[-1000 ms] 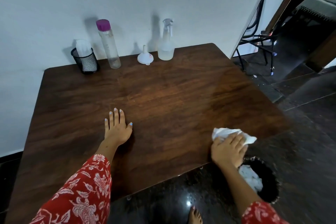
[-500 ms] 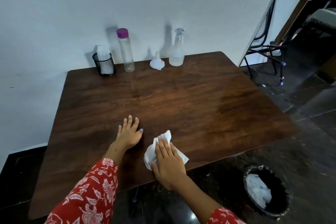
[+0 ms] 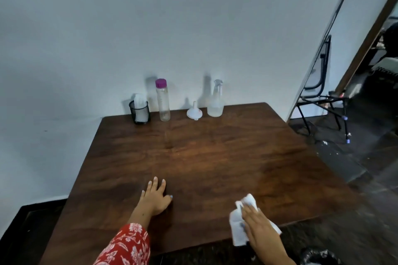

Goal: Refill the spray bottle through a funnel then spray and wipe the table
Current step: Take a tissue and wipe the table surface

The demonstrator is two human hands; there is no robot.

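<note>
- Head view, right fingers [image 3: 251,213]: laid straight and flat over a white tissue [image 3: 238,227]; pressing rather than clutching, likely so the sheet stays spread for a wide wiping stroke
- Right hand [image 3: 261,231]: at the near edge of the table [image 3: 215,157], right of centre; tissue partly overhanging that edge, apparently at the limit of a pass
- Left fingers [image 3: 156,186]: extended and slightly splayed, gripping nothing; tips touching the wood
- Left hand [image 3: 156,198]: palm down on the near-centre of the tabletop, well apart from the tissue; probably a brace for the body while leaning in; red floral sleeve [image 3: 127,245] behind the wrist
- Spray bottle [image 3: 215,101]: upright at the far edge by the wall, trigger head on, some clear liquid inside; set aside, so refilling and spraying judged finished
- Funnel [image 3: 195,112]: mouth down, spout up, just beside the spray bottle on its left; out of use
- Clear bottle with purple cap [image 3: 162,101]: upright, left of the funnel, capped; nearly empty, presumably the refill source
- Black mesh cup [image 3: 139,112]: leftmost in the row, white tissues standing in it; supply kept clear of the wiped area
- Dark bin [image 3: 318,257]: on the floor below the right hand, partly out of frame; handy for the used tissue
- Stage, by judgement: wiping, late in the task
</note>
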